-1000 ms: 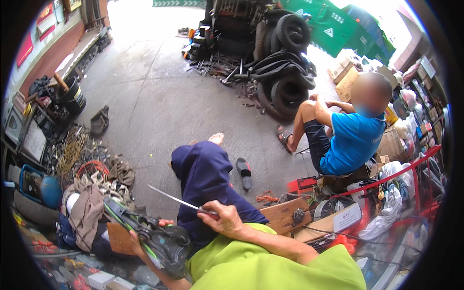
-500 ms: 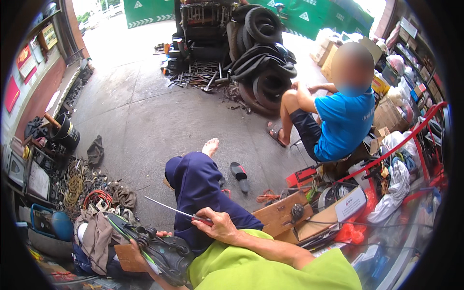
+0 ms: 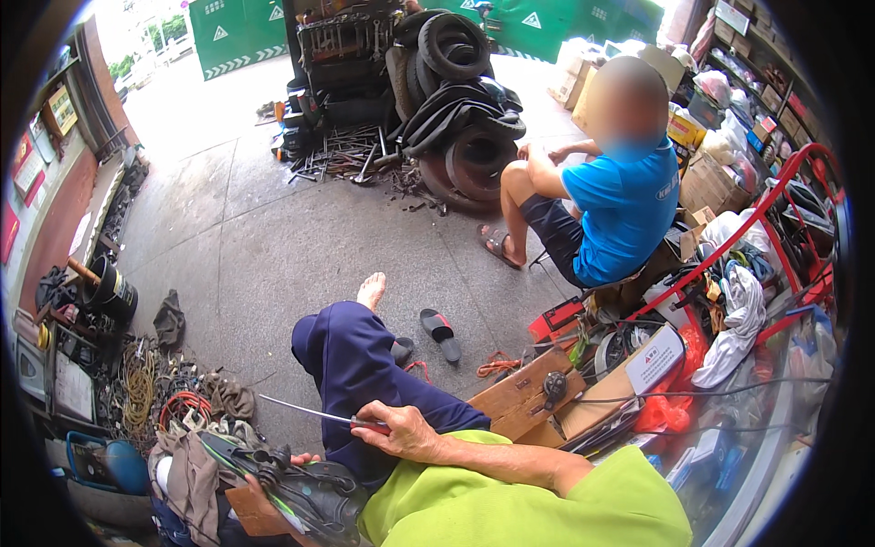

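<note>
My right hand (image 3: pixel 401 430) is closed round the red handle of a long screwdriver (image 3: pixel 305 408). Its thin metal shaft points out to the left, above my raised knee in navy trousers (image 3: pixel 351 369). Low on the left, my left hand (image 3: pixel 264 500) grips a black item with green edging (image 3: pixel 314 497), with fingertips showing beyond its far side. Straps or fittings stick up from this item, but its exact kind is unclear. A flat brown piece (image 3: pixel 255 510) lies against it by the left hand. The screwdriver tip is apart from the item.
A seated person in a blue shirt (image 3: pixel 629 210) is at right. Stacked tyres (image 3: pixel 460 109) stand ahead beside a tool rack (image 3: pixel 342 46). Tangled cables (image 3: pixel 182 392) and a black bucket (image 3: pixel 111 292) lie left. A wooden box (image 3: pixel 529 392) and red metal frame (image 3: pixel 729 237) flank my right side.
The whole scene has shifted left in the view. Both hands keep their holds, and the screwdriver shaft lies a little flatter than before.
</note>
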`<state>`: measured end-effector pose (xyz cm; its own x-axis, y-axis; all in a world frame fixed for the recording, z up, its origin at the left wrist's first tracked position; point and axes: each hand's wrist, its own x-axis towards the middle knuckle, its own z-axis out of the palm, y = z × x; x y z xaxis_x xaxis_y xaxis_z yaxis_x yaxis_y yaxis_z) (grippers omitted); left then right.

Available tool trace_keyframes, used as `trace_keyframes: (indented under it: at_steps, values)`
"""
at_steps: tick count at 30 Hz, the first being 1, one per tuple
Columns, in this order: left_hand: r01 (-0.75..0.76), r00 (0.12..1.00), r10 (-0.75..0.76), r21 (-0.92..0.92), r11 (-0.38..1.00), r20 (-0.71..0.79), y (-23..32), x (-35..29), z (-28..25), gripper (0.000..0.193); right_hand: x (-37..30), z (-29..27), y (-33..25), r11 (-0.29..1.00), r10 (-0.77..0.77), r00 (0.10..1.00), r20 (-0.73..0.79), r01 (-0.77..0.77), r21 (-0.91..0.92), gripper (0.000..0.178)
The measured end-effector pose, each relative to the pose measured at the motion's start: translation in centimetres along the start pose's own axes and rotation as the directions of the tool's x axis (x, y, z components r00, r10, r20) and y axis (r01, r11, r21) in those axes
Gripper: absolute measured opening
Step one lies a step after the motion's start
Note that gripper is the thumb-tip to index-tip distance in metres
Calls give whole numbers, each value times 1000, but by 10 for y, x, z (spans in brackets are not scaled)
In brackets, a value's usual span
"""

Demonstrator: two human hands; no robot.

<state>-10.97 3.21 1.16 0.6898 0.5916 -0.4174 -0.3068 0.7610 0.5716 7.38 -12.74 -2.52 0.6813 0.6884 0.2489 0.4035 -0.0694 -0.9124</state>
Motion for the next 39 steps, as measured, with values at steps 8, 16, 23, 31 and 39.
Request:
trace_keyframes:
  at_steps: [8,16,23,31,39]
  values:
    - [18,915,75,-226,974,397,-16,0,-35,65,1,6,7,998,-50,999,3,50,26,27]
    - [-198,980,189,168,966,68,-18,9,-8,58,-1,5,10,996,-73,997,-8,74,57,27]
    - [-405,904,381,667,625,192,-14,2,-16,50,-4,3,9,998,-58,998,11,58,19,27]
    - [-456,698,565,881,-122,440,-15,-18,13,38,-1,3,8,997,-65,998,8,65,43,27]
    - [213,757,612,797,-565,231,-6,-33,25,37,-1,3,6,997,-41,999,1,41,64,27]
